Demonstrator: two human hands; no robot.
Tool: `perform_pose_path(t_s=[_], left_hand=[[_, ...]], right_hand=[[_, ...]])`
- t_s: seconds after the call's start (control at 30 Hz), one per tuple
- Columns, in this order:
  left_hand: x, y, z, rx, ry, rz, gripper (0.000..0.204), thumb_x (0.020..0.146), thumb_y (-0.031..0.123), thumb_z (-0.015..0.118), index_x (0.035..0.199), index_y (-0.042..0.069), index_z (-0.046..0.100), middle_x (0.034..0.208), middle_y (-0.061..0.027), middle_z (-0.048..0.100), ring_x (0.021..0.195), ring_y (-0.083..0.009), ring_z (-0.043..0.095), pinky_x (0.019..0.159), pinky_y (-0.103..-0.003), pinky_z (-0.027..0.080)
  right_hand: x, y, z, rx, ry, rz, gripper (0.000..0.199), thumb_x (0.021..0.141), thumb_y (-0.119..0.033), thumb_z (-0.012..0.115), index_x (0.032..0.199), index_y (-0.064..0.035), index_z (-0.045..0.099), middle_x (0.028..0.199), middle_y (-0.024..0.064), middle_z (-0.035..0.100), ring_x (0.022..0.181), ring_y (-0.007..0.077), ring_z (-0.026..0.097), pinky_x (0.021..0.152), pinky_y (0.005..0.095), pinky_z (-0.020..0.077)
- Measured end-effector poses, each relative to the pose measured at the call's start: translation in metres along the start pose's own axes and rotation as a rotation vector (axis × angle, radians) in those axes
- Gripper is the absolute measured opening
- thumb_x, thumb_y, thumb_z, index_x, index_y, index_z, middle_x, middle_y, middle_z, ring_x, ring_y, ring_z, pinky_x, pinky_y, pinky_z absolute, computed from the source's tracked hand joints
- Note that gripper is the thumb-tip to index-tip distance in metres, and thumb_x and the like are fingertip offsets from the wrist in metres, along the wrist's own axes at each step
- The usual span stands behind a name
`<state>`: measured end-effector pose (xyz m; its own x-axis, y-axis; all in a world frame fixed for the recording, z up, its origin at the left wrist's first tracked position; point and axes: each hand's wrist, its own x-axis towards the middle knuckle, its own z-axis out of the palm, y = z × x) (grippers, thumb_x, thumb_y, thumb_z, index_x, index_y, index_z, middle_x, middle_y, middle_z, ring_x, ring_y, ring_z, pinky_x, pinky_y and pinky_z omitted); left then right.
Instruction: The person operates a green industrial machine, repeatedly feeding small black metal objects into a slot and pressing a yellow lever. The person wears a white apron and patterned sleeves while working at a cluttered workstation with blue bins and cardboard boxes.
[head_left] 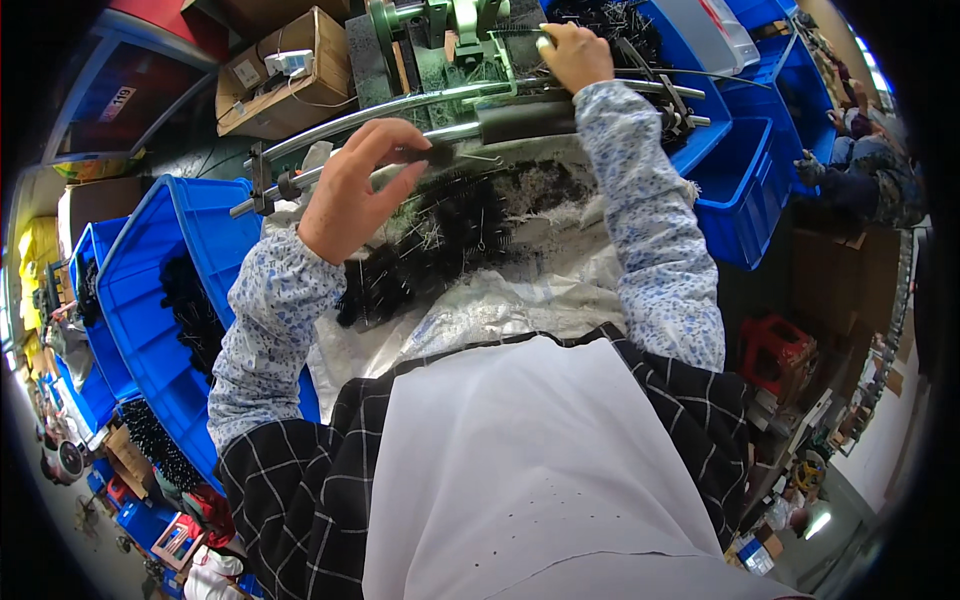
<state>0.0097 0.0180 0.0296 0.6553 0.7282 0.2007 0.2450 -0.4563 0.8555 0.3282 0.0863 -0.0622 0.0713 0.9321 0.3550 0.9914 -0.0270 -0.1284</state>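
Observation:
My left hand (pixel 365 190) is raised over the sacking, thumb and forefinger curled around a small dark brush (pixel 436 156). A thin wire with a bent end sticks out of that brush to the right. At the green-lit machine (pixel 465 40), my right hand (pixel 580 57) pinches the end of a thin black-bristled twisted-wire brush (pixel 514 32); the fingertips are partly hidden. Below both hands, a heap of black wire brushes (pixel 430 235) lies on pale woven sacking (pixel 500 295) across my lap.
Metal rails (pixel 450 132) run across in front of me. A blue crate (pixel 150 270) with black brushes stands at the left, and a blue bin (pixel 740 200) at the right. Beyond sit a cardboard box (pixel 300 90) and a red stool-like object (pixel 775 350). Another person (pixel 870 160) is at the far right.

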Motion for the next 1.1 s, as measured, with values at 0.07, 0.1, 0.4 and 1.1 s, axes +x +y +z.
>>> perform_pose_path(t_s=[0.07, 0.1, 0.4, 1.1], left_hand=[[0.005, -0.003, 0.005, -0.039, -0.024, -0.026, 0.023, 0.080, 0.000, 0.062, 0.103, 0.002, 0.056, 0.105, -0.0080, 0.057, 0.093, -0.0149, 0.057, 0.081, -0.027, 0.047], [0.009, -0.003, 0.010, -0.065, -0.044, -0.028, 0.023, 0.081, 0.000, 0.061, 0.103, 0.002, 0.055, 0.107, -0.0079, 0.057, 0.094, -0.0145, 0.057, 0.082, -0.027, 0.047], [0.026, -0.004, 0.036, -0.106, 0.044, -0.008, 0.024, 0.082, -0.001, 0.061, 0.105, 0.001, 0.055, 0.107, -0.0080, 0.060, 0.093, -0.0135, 0.060, 0.082, -0.027, 0.049], [0.006, -0.086, 0.070, 0.263, -0.623, -0.392, 0.036, 0.085, 0.021, 0.057, 0.115, 0.003, 0.047, 0.105, -0.0207, 0.057, 0.100, -0.0328, 0.056, 0.088, -0.037, 0.043]], right_hand=[[0.015, 0.013, -0.013, -0.014, -0.123, 0.082, 0.024, 0.082, -0.028, 0.054, 0.099, -0.0156, 0.066, 0.094, 0.0093, 0.065, 0.087, 0.0276, 0.062, 0.078, 0.0408, 0.0486], [0.017, 0.039, 0.002, -0.032, -0.058, 0.043, 0.024, 0.084, -0.026, 0.050, 0.101, -0.0181, 0.066, 0.094, 0.0078, 0.065, 0.088, 0.0280, 0.062, 0.077, 0.0410, 0.0488], [-0.002, 0.024, -0.066, 0.051, 0.126, 0.011, 0.018, 0.085, -0.019, 0.054, 0.099, -0.0118, 0.063, 0.095, 0.0097, 0.064, 0.086, 0.0260, 0.063, 0.074, 0.0378, 0.0507], [-0.003, -0.027, -0.006, -0.045, -0.008, -0.035, 0.023, 0.082, -0.017, 0.056, 0.102, -0.0206, 0.066, 0.084, 0.0051, 0.064, 0.081, 0.0234, 0.062, 0.071, 0.0364, 0.0513]])
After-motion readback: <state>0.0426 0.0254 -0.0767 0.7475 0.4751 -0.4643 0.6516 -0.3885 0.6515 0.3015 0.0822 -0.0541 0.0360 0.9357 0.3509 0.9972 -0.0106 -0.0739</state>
